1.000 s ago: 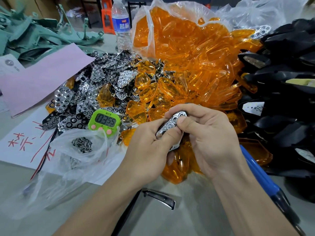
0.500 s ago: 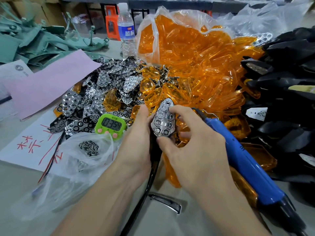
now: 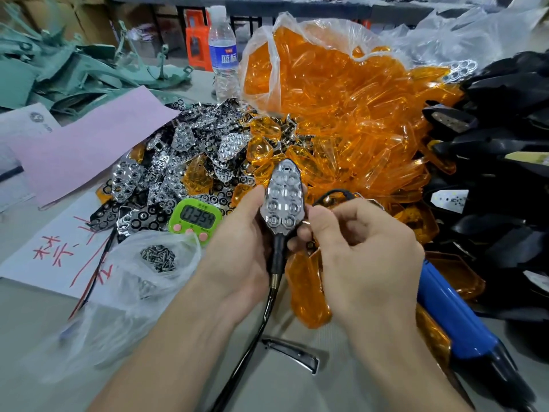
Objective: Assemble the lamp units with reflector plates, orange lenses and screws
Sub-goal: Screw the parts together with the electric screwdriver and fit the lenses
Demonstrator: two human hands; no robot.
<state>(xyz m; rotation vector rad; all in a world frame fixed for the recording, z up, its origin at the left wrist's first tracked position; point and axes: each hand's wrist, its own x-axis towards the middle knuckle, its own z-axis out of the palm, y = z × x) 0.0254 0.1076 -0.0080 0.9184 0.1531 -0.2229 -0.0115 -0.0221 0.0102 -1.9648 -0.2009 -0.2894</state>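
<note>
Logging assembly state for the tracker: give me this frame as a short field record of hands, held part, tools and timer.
left hand: grips black lamp unit, chrome reflector plate seated in it
right hand: pinches the unit's lower right edge
lens: none fitted; orange transparent lenses piled behind
driver: blue electric screwdriver lies right of the hands, untouched
screws: small metal screws in clear plastic bag, left
timer: green digital timer reads 03:54

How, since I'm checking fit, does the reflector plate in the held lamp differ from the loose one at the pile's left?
The seated reflector plate sits in a black housing; the loose reflector plate is bare. The left hand holds the seated one up; the loose one lies on the pile. Both are shiny, with round cups.
</note>
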